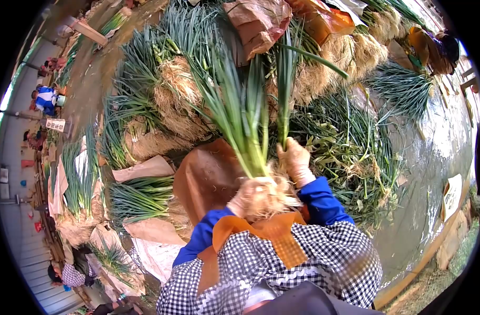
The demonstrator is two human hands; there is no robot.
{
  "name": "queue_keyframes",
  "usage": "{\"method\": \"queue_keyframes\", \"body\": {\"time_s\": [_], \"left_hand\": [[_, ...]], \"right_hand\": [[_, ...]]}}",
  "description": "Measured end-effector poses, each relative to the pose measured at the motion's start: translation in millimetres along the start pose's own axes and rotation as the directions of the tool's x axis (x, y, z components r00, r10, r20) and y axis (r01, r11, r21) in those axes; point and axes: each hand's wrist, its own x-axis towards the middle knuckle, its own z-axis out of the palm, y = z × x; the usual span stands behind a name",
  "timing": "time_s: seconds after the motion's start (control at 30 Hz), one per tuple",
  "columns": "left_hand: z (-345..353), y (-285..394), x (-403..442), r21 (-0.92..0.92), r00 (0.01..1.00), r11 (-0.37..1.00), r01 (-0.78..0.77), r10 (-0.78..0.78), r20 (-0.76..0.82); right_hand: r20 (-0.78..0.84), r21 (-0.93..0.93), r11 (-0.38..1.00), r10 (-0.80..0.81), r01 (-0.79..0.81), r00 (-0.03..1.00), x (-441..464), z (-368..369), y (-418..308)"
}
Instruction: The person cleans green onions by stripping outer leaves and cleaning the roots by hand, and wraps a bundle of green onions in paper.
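Observation:
My left hand (pixel 241 202) is closed around the base of a bunch of green onions (pixel 255 152), held upright in front of my chest. Pale, stringy roots (pixel 271 197) spill over its lower end and partly hide my fingers. Beside it, my right hand (pixel 296 160) grips a thinner clump of green onions (pixel 285 100) by the white stems, leaves pointing away from me. Just beyond the left hand lies a brown sheet (pixel 206 176), spread over or near my lap. Loose green leaves and trimmings (pixel 350 157) are heaped to the right of my right hand.
Piled green onions with matted roots (pixel 179 84) stand ahead to the left, and more root ends (pixel 329 63) ahead to the right. Crumpled brown paper (pixel 258 23) lies on top. Wrapped bundles (pixel 143 198) sit at left. Wet floor (pixel 429 157) stretches right; other people (pixel 45 100) are farther left.

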Motion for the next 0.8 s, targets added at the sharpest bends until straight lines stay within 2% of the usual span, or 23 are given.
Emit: {"method": "queue_keyframes", "body": {"time_s": [0.03,0.1,0.13,0.17,0.23,0.27,0.3,0.37,0.4,0.43,0.5,0.53,0.57,0.63,0.67,0.7,0.77,0.8], "left_hand": [[0,-2,3,0.001,1.000,1.000,0.010,-0.010,-0.001],[-2,-7,10,0.001,1.000,1.000,0.029,-0.029,-0.004],[-2,-9,13,0.001,0.999,0.999,0.037,-0.037,-0.006],[-2,-11,16,0.005,0.999,0.999,0.043,-0.043,-0.008],[-2,-13,20,0.015,0.998,0.998,0.055,-0.055,-0.008],[1,-15,21,0.010,0.998,0.998,0.067,-0.067,-0.009],[0,-16,23,0.007,0.997,0.997,0.075,-0.075,-0.009],[0,-17,27,0.006,0.996,0.996,0.084,-0.084,-0.005],[0,-17,29,0.002,0.996,0.996,0.091,-0.091,-0.002],[0,-18,30,0.000,0.996,0.996,0.092,-0.092,-0.001],[-1,-19,34,-0.014,0.995,0.995,0.100,-0.100,0.008],[-1,-21,36,-0.015,0.994,0.994,0.108,-0.108,0.016],[-2,-22,36,-0.021,0.992,0.992,0.122,-0.122,0.021],[0,-24,40,-0.034,0.988,0.988,0.151,-0.150,0.032],[1,-25,40,-0.032,0.986,0.986,0.162,-0.160,0.039],[2,-26,41,-0.036,0.984,0.985,0.171,-0.170,0.047],[3,-28,44,-0.041,0.980,0.980,0.194,-0.191,0.061],[4,-29,44,-0.047,0.978,0.979,0.198,-0.195,0.069]], "right_hand": [[0.063,0.021,0.999,0.024,-0.026,0.998,-4,4,-4],[0.079,0.313,0.947,0.053,-0.076,0.995,-8,7,-2],[0.141,0.480,0.864,0.099,-0.155,0.985,-6,8,-1],[0.208,0.808,0.561,0.015,-0.181,0.978,-1,23,15],[0.504,0.836,0.248,0.005,-0.489,0.864,16,15,26],[0.172,0.731,0.681,-0.237,0.037,0.956,27,32,44],[0.219,0.761,0.628,-0.010,-0.164,0.976,34,29,27],[-0.091,0.449,0.891,-0.031,0.069,0.995,50,40,30],[-0.118,0.323,0.943,-0.045,0.081,0.992,51,38,25],[-0.116,0.325,0.942,-0.048,0.084,0.992,49,43,26],[-0.140,0.118,0.987,-0.095,0.112,0.986,41,44,23],[-0.040,0.025,0.999,-0.018,0.019,0.999,39,32,23],[-0.023,-0.013,1.000,0.020,-0.020,1.000,31,13,18],[-0.168,0.031,0.987,-0.153,0.161,0.974,12,14,41],[-0.105,0.219,0.964,-0.127,0.147,0.986,-2,2,43],[0.059,0.344,0.931,-0.148,0.119,0.987,-21,-16,44],[0.295,0.115,0.932,-0.363,0.344,0.884,-47,-33,59],[0.298,0.196,0.949,-0.299,0.248,0.906,-57,-42,69]]}}
